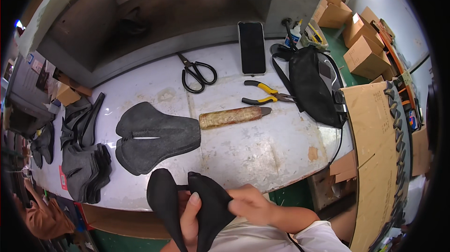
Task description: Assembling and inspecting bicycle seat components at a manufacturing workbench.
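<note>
My left hand (189, 217) and my right hand (252, 203) both grip a black saddle-shaped cover (161, 195) at the near edge of the white table (262, 144). The left thumb lies on the cover's middle and the right fingers pinch its right lobe. Just beyond it, a dark grey foam saddle pad (152, 136) with a centre slit lies flat on the table. To the pad's right lies a brown-handled tool (232, 116).
Black scissors (198, 74), a dark phone (252, 47) and yellow-handled pliers (265, 93) lie farther back. A black bag (311, 85) sits at the right. Stacked dark pads (84, 163) sit at the left. Cardboard sheet (372, 144) and boxes (361, 50) stand right.
</note>
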`<action>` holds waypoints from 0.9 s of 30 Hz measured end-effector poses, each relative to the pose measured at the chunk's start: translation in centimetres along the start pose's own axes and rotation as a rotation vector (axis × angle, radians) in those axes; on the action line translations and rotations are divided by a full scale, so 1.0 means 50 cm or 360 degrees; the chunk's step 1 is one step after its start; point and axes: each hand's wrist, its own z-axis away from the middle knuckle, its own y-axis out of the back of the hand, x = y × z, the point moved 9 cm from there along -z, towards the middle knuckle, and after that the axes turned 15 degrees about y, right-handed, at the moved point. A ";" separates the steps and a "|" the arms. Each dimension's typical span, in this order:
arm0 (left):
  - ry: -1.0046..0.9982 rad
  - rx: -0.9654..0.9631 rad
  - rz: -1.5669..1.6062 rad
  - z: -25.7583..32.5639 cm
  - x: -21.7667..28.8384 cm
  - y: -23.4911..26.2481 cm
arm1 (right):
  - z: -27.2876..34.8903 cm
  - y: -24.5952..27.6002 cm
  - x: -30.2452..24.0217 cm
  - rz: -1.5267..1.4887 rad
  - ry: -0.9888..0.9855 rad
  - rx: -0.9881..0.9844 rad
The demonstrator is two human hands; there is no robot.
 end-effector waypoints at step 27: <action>-0.1102 0.0327 -0.1323 0.054 0.189 0.019 | 0.006 0.102 -0.123 0.1355 0.0600 0.0431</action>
